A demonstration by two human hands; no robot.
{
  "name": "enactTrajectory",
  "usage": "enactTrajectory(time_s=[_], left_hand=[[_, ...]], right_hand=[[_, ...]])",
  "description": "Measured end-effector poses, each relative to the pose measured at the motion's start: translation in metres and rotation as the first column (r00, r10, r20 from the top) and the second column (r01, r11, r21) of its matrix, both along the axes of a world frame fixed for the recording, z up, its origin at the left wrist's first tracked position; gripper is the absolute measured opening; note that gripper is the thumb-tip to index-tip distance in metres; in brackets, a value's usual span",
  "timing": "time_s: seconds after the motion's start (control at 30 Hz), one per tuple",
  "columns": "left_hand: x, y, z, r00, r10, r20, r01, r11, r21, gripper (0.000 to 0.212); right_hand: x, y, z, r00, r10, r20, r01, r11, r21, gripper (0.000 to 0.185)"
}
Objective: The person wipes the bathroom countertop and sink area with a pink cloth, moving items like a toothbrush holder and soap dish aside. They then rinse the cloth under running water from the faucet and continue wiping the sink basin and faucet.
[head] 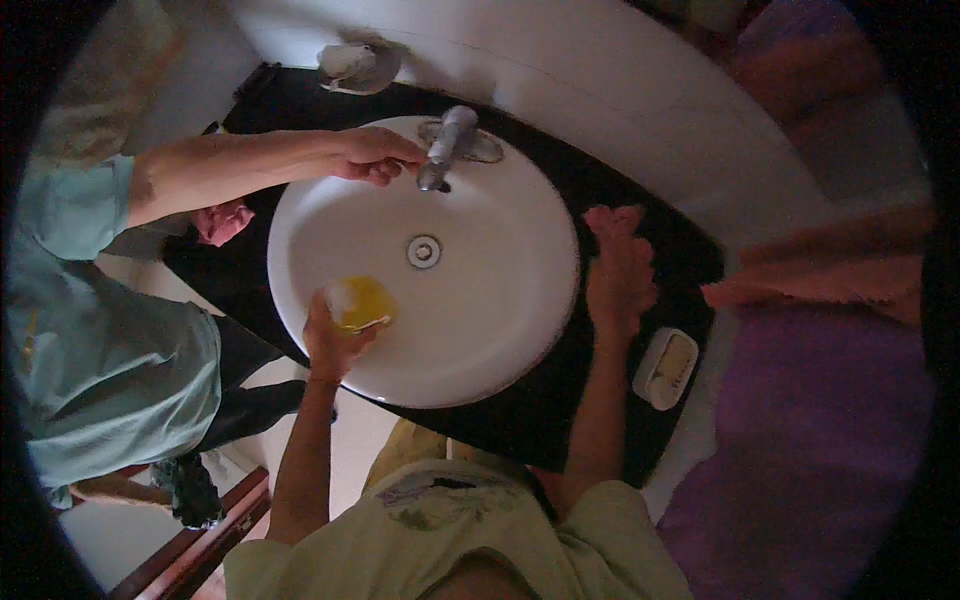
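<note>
My left hand (334, 345) is closed around a yellow, partly clear object (364, 302) with a whitish patch, over the left front of the white washbasin (502, 330); blur hides whether it is a cup. To the right of the basin, my right hand (622, 277) is over the black countertop. Its fingers look pinkish and ragged, and I cannot tell whether a pink cloth is in them. Another person's hand (379, 155) reaches in from the left and touches or nearly touches the metal faucet (442, 150). The drain (424, 252) shows in the basin, with no water visible.
A soap dish (666, 367) lies at the right of the black countertop (525, 420). Behind the basin stands a holder with a whitish item (349, 64). Pink cloth (223, 223) is at the left. The other person holds a dark cloth (187, 487). Purple fabric (810, 435) hangs at the right.
</note>
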State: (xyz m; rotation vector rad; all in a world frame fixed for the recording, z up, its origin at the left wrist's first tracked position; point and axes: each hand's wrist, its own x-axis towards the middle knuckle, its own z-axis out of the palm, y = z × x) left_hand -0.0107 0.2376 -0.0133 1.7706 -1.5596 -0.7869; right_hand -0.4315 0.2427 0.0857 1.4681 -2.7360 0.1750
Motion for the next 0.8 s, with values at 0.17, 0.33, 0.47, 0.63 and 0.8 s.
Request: enactTrajectory(time_s=[0.17,0.33,0.47,0.63,0.8], left_hand=[[-0.016,0.002,0.05,0.987,-0.051,0.149,0.069,0.991,-0.113,0.09],[-0.019,0.008,0.066,0.97,-0.067,0.233,0.097,0.988,-0.122,0.09],[0.006,0.005,0.018,0.996,-0.078,0.048,0.084,0.986,-0.142,0.093],[0.003,0.002,0.019,0.997,-0.071,-0.007,0.07,0.996,-0.046,0.093],[-0.008,-0.001,0.061,0.976,-0.079,0.203,0.086,0.996,-0.024,0.086]], right_hand=[[-0.041,0.012,-0.049,0.965,0.03,-0.26,-0.131,0.916,-0.378,0.039],[-0.041,-0.02,-0.022,0.974,0.113,0.197,-0.057,0.962,-0.268,0.033],[-0.004,-0.106,-0.004,0.894,0.366,0.257,-0.227,0.867,-0.443,0.034],[0.011,-0.154,-0.045,0.627,0.445,0.639,-0.105,0.861,-0.497,0.047],[0.025,-0.072,-0.02,0.967,0.248,0.053,-0.232,0.95,-0.207,0.033]])
